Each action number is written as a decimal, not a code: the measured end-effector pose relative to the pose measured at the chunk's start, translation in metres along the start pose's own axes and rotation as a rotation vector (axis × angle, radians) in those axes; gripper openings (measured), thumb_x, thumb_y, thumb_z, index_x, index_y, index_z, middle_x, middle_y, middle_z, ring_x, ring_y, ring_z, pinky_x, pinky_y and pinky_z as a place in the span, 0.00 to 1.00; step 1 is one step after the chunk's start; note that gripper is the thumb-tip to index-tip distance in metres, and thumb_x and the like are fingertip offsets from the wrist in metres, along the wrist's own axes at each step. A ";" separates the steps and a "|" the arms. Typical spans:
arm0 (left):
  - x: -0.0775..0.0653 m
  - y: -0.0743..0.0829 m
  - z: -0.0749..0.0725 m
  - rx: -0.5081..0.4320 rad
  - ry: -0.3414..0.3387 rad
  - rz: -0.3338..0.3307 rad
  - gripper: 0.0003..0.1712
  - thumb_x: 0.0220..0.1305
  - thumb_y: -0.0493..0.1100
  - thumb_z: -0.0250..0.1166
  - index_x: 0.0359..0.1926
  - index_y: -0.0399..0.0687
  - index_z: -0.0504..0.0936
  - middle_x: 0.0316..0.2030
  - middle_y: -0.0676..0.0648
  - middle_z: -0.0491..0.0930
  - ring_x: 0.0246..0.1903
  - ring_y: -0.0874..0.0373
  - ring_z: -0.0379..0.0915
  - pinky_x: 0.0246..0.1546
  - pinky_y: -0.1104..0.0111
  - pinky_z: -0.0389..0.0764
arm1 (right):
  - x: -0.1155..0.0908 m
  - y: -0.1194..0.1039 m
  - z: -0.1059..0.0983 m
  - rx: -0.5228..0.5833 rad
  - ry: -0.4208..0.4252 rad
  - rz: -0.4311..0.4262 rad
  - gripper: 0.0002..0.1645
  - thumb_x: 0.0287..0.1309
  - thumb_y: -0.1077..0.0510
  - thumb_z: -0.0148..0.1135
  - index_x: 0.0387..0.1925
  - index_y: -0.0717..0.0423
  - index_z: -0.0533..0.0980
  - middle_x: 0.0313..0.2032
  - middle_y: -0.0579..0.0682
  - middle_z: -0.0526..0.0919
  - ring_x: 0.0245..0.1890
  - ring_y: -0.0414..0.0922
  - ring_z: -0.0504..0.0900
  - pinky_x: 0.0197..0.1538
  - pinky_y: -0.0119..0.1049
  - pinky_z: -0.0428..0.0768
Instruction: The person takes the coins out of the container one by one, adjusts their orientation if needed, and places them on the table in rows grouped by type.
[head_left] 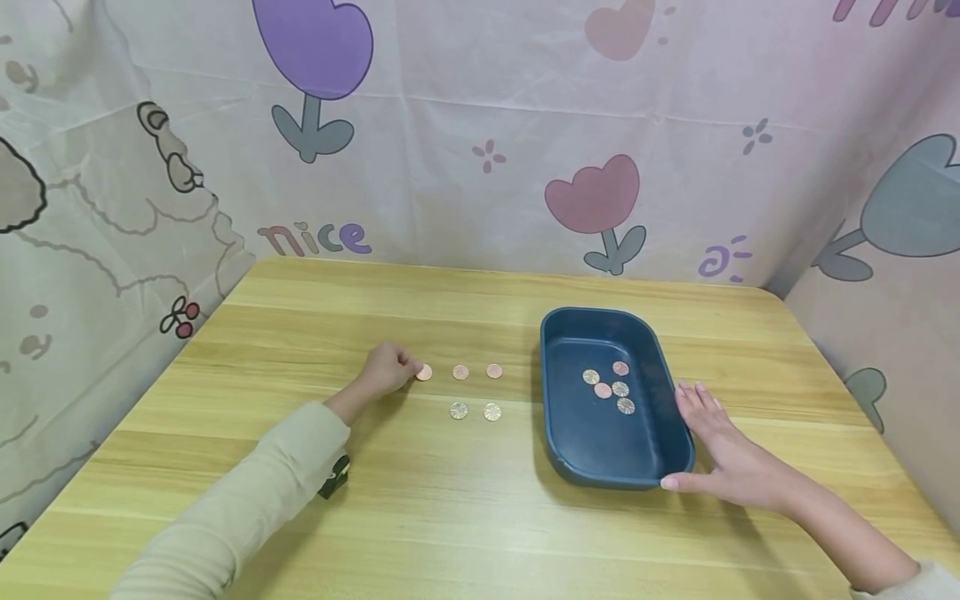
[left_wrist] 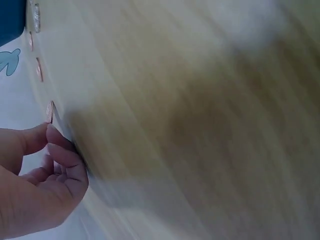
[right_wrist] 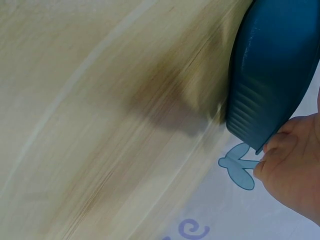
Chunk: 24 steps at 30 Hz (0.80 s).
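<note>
At the left end of a row, my left hand point(head_left: 386, 368) pinches the edge of a copper-coloured coin point(head_left: 424, 372) between thumb and forefinger. The left wrist view shows the same coin point(left_wrist: 50, 112) at the fingertips. Two more copper coins point(head_left: 461, 372) continue the row to the right. Nearer me lie two paler, yellowish coins point(head_left: 459, 410). A dark blue tray point(head_left: 600, 446) stands to the right with several copper and yellowish coins point(head_left: 620, 388) in it. My right hand point(head_left: 731, 454) rests on the tray's near right corner, fingers extended along the side, thumb at the front rim.
The wooden table point(head_left: 420, 533) reaches back to a printed cloth point(head_left: 465, 192) hanging behind it and at both sides. A small dark object point(head_left: 335, 477), partly hidden by the sleeve, is at my left wrist.
</note>
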<state>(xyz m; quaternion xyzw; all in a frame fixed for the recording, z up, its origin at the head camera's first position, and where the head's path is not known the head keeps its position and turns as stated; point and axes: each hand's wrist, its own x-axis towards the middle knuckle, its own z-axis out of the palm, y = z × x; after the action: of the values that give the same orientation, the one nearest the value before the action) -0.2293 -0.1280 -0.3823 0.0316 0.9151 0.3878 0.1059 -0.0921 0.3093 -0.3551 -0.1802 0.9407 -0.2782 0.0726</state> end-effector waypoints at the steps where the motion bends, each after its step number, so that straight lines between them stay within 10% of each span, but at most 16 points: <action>1: 0.000 0.000 0.000 0.012 0.003 -0.007 0.20 0.63 0.37 0.58 0.14 0.44 0.67 0.12 0.54 0.63 0.15 0.64 0.57 0.19 0.76 0.62 | 0.000 0.000 0.000 0.000 0.000 0.000 0.68 0.45 0.42 0.69 0.72 0.54 0.33 0.71 0.66 0.34 0.71 0.55 0.23 0.65 0.66 0.32; 12: 0.005 0.002 0.005 0.153 0.080 -0.015 0.30 0.58 0.40 0.63 0.06 0.52 0.57 0.05 0.58 0.52 0.10 0.67 0.48 0.13 0.77 0.53 | 0.000 0.000 0.000 0.007 0.000 0.006 0.68 0.45 0.42 0.70 0.72 0.55 0.33 0.71 0.66 0.34 0.71 0.57 0.24 0.63 0.69 0.35; 24: -0.002 0.034 0.009 -0.053 0.115 0.118 0.14 0.64 0.42 0.59 0.28 0.35 0.75 0.19 0.49 0.72 0.18 0.61 0.71 0.18 0.78 0.68 | 0.000 -0.001 -0.001 0.012 -0.002 0.013 0.68 0.44 0.42 0.70 0.72 0.53 0.33 0.71 0.65 0.34 0.71 0.56 0.23 0.61 0.72 0.37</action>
<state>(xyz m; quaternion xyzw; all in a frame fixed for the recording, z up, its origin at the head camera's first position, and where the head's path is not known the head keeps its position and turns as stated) -0.2258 -0.0977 -0.3637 0.0602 0.9056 0.4186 0.0310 -0.0921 0.3088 -0.3542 -0.1740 0.9400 -0.2834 0.0763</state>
